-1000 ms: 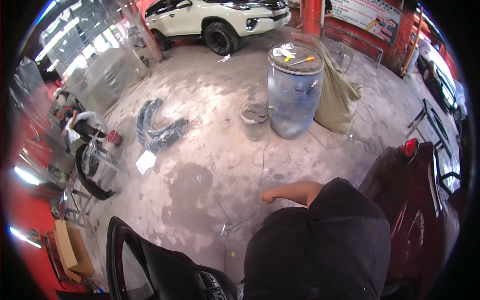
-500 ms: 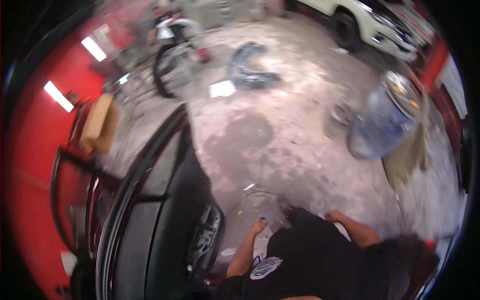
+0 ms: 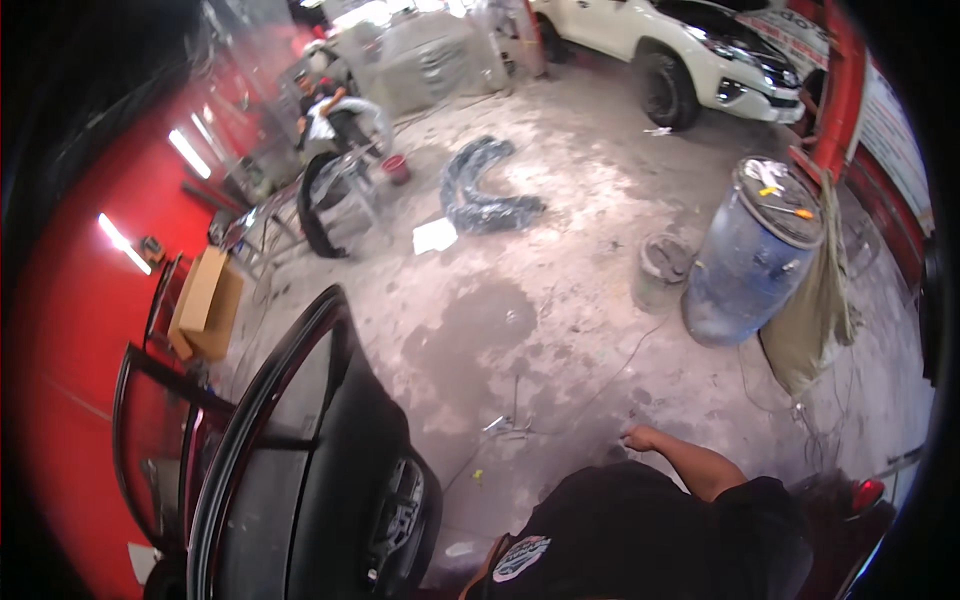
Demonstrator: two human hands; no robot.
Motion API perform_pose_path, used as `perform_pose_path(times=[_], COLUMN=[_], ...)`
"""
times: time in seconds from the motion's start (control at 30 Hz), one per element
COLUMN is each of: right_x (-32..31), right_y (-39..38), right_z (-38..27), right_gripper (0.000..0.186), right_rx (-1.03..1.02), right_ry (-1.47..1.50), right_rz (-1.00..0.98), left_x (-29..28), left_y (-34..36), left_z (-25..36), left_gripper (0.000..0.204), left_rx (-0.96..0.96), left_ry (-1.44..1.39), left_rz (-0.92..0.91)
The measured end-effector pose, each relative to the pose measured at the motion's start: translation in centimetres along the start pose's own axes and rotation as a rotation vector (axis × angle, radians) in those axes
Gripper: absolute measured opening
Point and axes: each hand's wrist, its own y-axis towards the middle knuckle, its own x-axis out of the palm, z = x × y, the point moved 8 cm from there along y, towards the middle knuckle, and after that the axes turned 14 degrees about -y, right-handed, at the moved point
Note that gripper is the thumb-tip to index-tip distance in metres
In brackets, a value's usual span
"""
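My right hand (image 3: pixel 637 437) is held out in front of my body above the concrete floor, at the end of a bent bare forearm. Its fingers look curled; whether anything is in them is too small to make out. Of my left arm only a sliver of forearm (image 3: pixel 484 572) shows beside my black shirt, and the left hand is out of sight. Close on my left stands an opened car door (image 3: pixel 345 440) with a black inner panel. No hand touches it.
A blue drum (image 3: pixel 745 265) with small items on its lid, a bucket (image 3: pixel 664 268) and a sack (image 3: pixel 805 345) stand right. Plastic-wrapped curved parts (image 3: pixel 490 208) lie ahead. A person (image 3: pixel 322 115) sits far left; a white car (image 3: pixel 680 60) is parked far right. Thin cables (image 3: pixel 620 370) cross the floor.
My left hand, seen earlier in front of me, has dropped out of sight. My right hand has shifted slightly left. The view has tilted, so the surroundings sit lower and look sharper.
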Motion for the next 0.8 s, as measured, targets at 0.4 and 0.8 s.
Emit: perform_pose_path(times=[0.4, 0.8], right_x=[4.0, 11.6], right_y=[-8.1, -21.7], right_z=[10.5, 5.3], right_gripper=[0.042, 0.051], right_rx=[0.164, 0.816], right_ry=[-0.052, 1.146], right_rz=[-0.226, -0.488], left_x=[-3.4, -0.9], left_y=[1.9, 1.8], left_z=[31.8, 19.7], left_gripper=[0.075, 0.059], left_rx=[0.109, 0.090], left_ry=[-1.083, -0.200], left_rz=[-0.296, -0.212])
